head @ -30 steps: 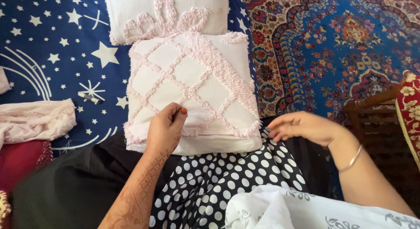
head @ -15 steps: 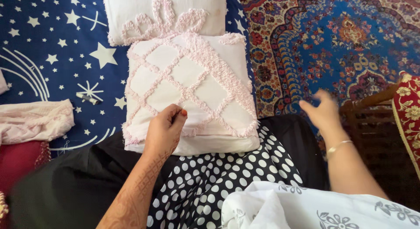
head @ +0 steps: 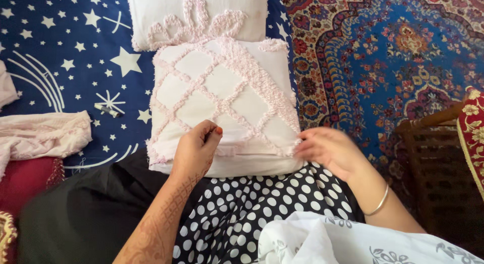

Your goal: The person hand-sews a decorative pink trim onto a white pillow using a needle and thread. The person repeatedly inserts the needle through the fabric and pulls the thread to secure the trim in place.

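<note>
While the square white cushion with its pink tufted lattice (head: 222, 105) lies on the blue star-printed sheet, its near edge over the person's lap, the left hand (head: 195, 150) rests on its lower face, wrist bent, fingers curled in with the thumb pressed to the fingertips; whether they pinch anything I cannot tell. The right hand (head: 330, 152) comes in from the side, forearm angled across the black-and-white polka-dot fabric (head: 262, 208), fingers bunched at the cushion's lower right corner and seeming to pinch its edge, though blurred. A thin bangle (head: 378, 207) circles that wrist.
</note>
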